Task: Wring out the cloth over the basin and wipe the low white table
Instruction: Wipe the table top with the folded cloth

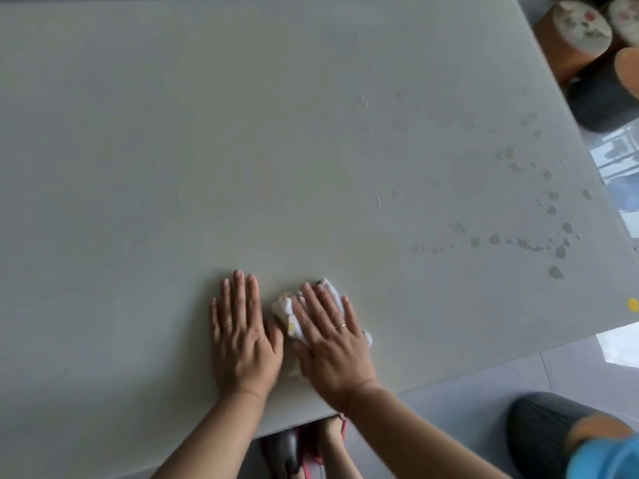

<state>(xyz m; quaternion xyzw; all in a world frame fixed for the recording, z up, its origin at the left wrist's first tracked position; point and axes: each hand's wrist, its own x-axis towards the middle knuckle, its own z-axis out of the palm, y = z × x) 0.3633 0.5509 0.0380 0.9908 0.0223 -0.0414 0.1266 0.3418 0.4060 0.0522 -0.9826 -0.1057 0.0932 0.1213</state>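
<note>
The low white table [207, 150] fills most of the view. My right hand [332, 340] lies flat, fingers spread, pressing a small white cloth [285, 311] with yellow marks onto the tabletop near the front edge. Bits of the cloth stick out at the fingertips and on both sides of the hand. My left hand [242, 333] rests flat and empty on the table just to the left of the cloth. Water drops [539, 236] and smears spot the right part of the tabletop.
Round stools stand on the tiled floor past the table's right edge: a brown one with a flowered top [574, 32] and a dark one [605, 98]. Another dark stool [546, 433] and something blue [608, 461] sit at the bottom right. My feet [311, 447] show under the front edge.
</note>
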